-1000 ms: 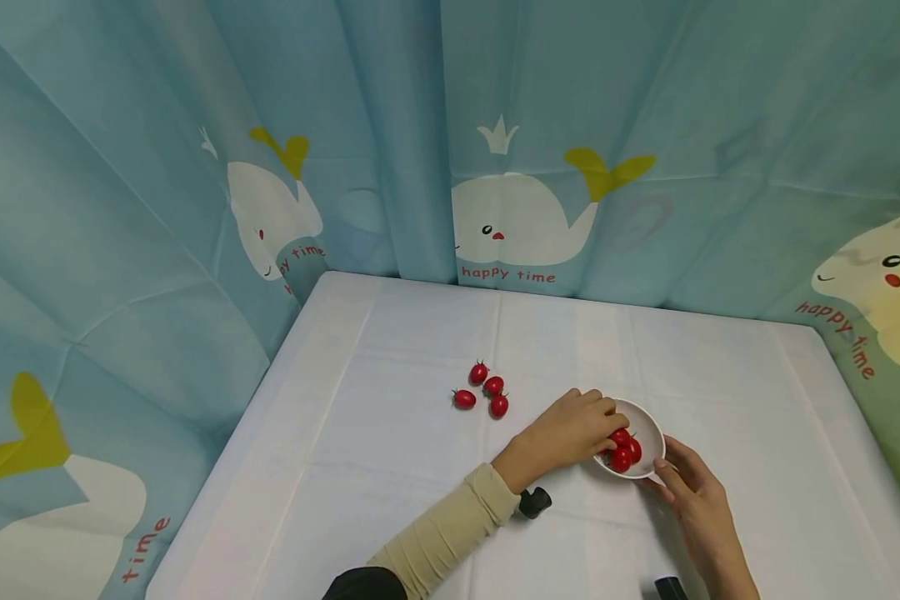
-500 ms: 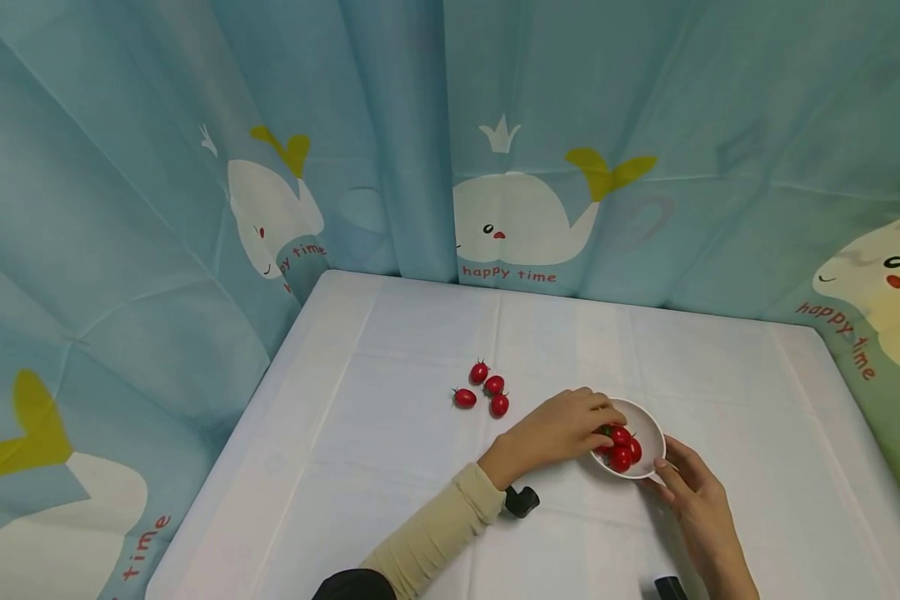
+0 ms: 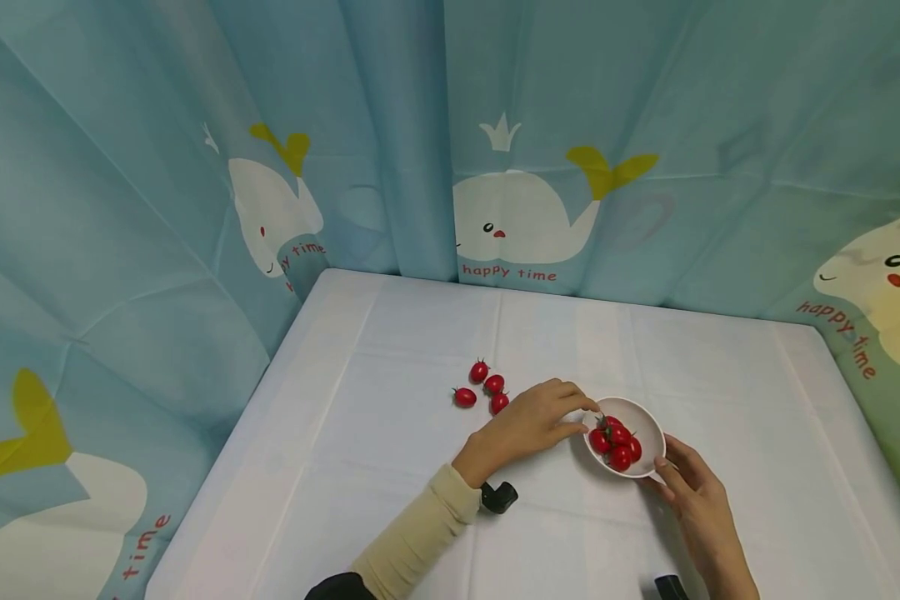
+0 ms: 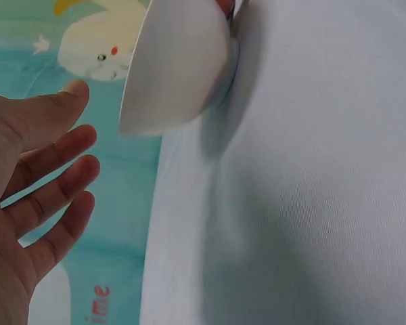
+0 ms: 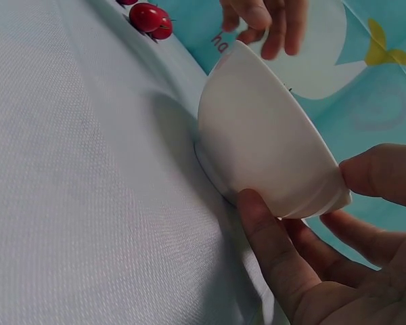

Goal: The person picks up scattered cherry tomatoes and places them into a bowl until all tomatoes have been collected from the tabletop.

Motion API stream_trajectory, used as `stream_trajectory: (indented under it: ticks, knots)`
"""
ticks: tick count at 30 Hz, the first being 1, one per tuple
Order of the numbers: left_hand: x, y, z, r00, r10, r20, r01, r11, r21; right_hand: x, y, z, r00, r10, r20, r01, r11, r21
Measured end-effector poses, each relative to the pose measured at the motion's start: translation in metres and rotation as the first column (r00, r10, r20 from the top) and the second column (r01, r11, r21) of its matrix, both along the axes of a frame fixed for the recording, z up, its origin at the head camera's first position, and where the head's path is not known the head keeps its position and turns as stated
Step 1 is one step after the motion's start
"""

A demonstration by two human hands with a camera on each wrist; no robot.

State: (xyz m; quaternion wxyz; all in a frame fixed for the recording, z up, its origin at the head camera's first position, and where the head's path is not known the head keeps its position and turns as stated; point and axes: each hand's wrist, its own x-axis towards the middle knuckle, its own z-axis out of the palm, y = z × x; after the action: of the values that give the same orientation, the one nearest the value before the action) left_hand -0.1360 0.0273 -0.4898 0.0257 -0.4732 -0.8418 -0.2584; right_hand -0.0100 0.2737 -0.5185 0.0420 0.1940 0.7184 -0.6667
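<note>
In the head view a white bowl (image 3: 640, 414) holds several red cherry tomatoes (image 3: 618, 436). My right hand (image 3: 693, 508) grips the bowl's near right side, and in the right wrist view its thumb is on the rim with fingers (image 5: 267, 237) underneath. My left hand (image 3: 528, 421) hovers at the bowl's left rim, fingers spread and holding nothing. The left wrist view has this left hand (image 4: 44, 169) apart from the bowl (image 4: 176, 68). Several more cherry tomatoes (image 3: 494, 385) lie on the cloth beyond the left hand, one partly covered by it.
A white cloth covers the table (image 3: 390, 400). Blue-green curtains (image 3: 390, 125) with whale prints hang along its back and sides. Black wrist-worn pieces show by the left wrist (image 3: 499, 497) and the right forearm (image 3: 671, 587).
My left hand has come out of the bowl and moved left, uncovering the tomatoes inside. My right hand and the bowl have stayed nearly still.
</note>
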Motion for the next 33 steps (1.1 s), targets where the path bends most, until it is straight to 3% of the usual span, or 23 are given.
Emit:
stream_trajectory:
  ticks: [10,16,24,28,33]
  knots:
    - [0.003,-0.034,0.002,0.990,0.123,0.062,-0.124,0.992,0.023,0.001,0.002,0.001,1.000,0.004,-0.019,-0.004,1.000,-0.021]
    - [0.003,-0.053,-0.002,0.972,0.191,0.135,-0.199,0.979,0.052,0.001,0.001,0.001,1.000,0.006,-0.023,-0.007,1.000,-0.026]
    - [0.003,-0.080,-0.006,0.955,0.261,0.140,-0.276,0.956,0.101,0.001,0.002,-0.001,0.999,0.007,-0.045,-0.009,0.999,-0.048]
    - [0.003,-0.092,-0.006,0.936,0.305,0.178,-0.328,0.938,0.116,0.001,0.002,-0.001,0.999,0.007,-0.046,-0.010,0.998,-0.056]
    - [0.003,-0.106,-0.008,0.899,0.389,0.203,-0.412,0.908,0.083,0.001,0.002,-0.002,0.999,0.006,-0.039,-0.008,0.999,-0.048]
